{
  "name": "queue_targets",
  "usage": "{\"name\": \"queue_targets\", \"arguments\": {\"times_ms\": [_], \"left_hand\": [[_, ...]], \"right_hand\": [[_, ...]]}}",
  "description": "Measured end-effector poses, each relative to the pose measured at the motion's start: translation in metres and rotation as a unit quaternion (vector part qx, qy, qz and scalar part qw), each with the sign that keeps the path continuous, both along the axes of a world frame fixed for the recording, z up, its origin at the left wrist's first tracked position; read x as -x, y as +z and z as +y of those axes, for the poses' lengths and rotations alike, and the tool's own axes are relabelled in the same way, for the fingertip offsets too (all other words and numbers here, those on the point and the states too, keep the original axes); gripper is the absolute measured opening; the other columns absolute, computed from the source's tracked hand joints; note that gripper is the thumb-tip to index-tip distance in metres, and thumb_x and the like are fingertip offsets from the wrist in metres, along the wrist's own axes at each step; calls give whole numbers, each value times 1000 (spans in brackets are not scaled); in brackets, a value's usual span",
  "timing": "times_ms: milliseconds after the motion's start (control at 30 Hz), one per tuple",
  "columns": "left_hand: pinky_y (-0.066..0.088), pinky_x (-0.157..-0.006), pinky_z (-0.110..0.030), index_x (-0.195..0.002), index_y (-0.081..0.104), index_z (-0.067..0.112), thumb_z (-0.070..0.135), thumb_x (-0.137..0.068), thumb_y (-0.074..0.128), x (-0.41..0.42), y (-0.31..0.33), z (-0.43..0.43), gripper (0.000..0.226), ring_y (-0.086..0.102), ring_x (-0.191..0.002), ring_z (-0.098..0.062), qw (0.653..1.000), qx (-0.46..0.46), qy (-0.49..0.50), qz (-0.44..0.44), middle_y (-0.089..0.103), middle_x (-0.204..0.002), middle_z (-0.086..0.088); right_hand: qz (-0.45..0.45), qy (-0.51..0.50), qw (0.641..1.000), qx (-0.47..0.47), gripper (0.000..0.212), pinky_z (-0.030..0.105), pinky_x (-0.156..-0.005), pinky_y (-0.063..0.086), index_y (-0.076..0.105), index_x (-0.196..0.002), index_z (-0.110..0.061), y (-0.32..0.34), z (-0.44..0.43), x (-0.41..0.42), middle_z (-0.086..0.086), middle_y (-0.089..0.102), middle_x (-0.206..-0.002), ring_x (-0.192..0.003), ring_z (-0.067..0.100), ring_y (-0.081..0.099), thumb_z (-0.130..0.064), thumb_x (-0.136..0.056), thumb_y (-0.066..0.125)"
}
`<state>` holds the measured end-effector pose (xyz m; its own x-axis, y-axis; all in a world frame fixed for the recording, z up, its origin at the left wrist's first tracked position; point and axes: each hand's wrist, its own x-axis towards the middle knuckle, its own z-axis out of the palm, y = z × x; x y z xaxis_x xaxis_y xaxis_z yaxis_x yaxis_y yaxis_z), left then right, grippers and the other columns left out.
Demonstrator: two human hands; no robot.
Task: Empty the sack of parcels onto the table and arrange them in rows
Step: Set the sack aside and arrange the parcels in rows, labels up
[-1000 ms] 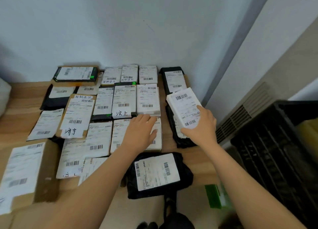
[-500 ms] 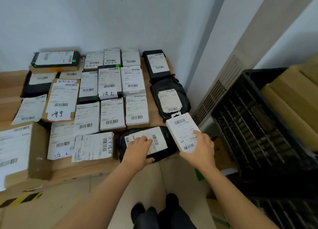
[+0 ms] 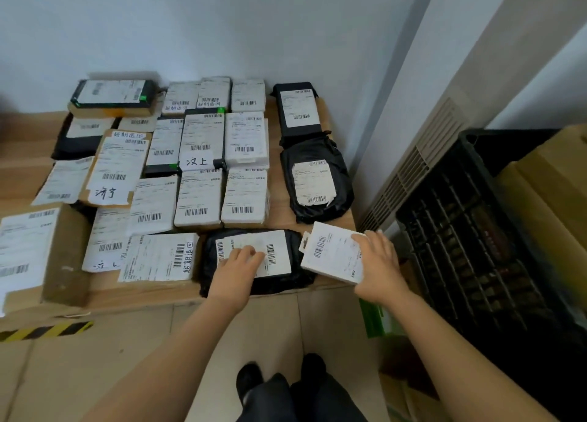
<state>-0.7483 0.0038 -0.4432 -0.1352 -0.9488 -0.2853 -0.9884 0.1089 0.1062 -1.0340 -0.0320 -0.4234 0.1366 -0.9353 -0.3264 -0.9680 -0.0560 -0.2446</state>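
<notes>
Several labelled parcels lie in rows on the wooden table (image 3: 286, 186). My right hand (image 3: 378, 263) grips a flat white parcel (image 3: 333, 253) at the table's front right corner, beside a black bag parcel (image 3: 254, 259). My left hand (image 3: 236, 270) rests flat on that black bag's white label, fingers apart. Two more black parcels (image 3: 316, 180) lie behind along the right edge. No sack is in view.
A large cardboard box (image 3: 35, 253) sits at the table's front left. A black plastic crate (image 3: 476, 231) and brown cartons (image 3: 552, 193) stand on the right by a wall vent. My shoes (image 3: 279, 377) are on the tiled floor below the table edge.
My right hand has carried the white parcel from above the right-hand black bags down to the front right corner. My left hand has moved from the white boxes onto the front black bag.
</notes>
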Motion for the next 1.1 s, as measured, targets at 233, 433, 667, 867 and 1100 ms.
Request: {"name": "queue_targets", "arguments": {"times_ms": [233, 433, 667, 867, 1100], "left_hand": [[40, -97, -35, -140, 35, 21, -5, -79, 57, 8, 3, -1, 70, 31, -129, -25, 1000, -14, 25, 12, 31, -143, -3], [43, -97, -36, -141, 35, 22, -4, -81, 58, 7, 1, 0, 69, 32, -130, -24, 999, -12, 42, 15, 32, -144, -1], [45, -99, -36, -140, 37, 25, 12, -85, 63, 5, 0, -1, 62, 32, -131, -21, 998, -19, 52, 21, 34, -145, 3], [48, -94, -37, -139, 40, 24, 14, -85, 63, 4, -1, 0, 60, 34, -129, -22, 998, -12, 50, 24, 36, -143, 2], [48, -90, -36, -138, 42, 25, 20, -82, 65, 1, -2, 0, 61, 38, -126, -22, 999, -1, 29, 21, 39, -141, 2]], "right_hand": [[16, 101, 995, -15, 97, 47, -120, -4, 12, -149, -23, -2, -39, -12, 5, 2, -159, -147, 28, -14, -7, -71, 67], [18, 130, 989, -67, 97, 44, -120, -3, 7, -153, -28, -11, -42, -9, 2, -14, -161, -147, 27, -15, -3, -77, 63], [39, 111, 990, -74, 100, 55, -114, -15, 13, -146, -29, -12, -50, -2, 16, 3, -156, -146, 34, -10, -45, -66, 70], [55, 30, 997, -53, 111, 43, -104, 30, 22, -139, -22, -3, -31, 2, 11, 35, -127, -119, 30, 32, -75, -51, 66], [47, -195, 978, -59, 117, 42, -106, 30, 28, -138, -11, -2, 13, -8, 17, 33, -139, -127, 34, 32, -84, -54, 62]]}}
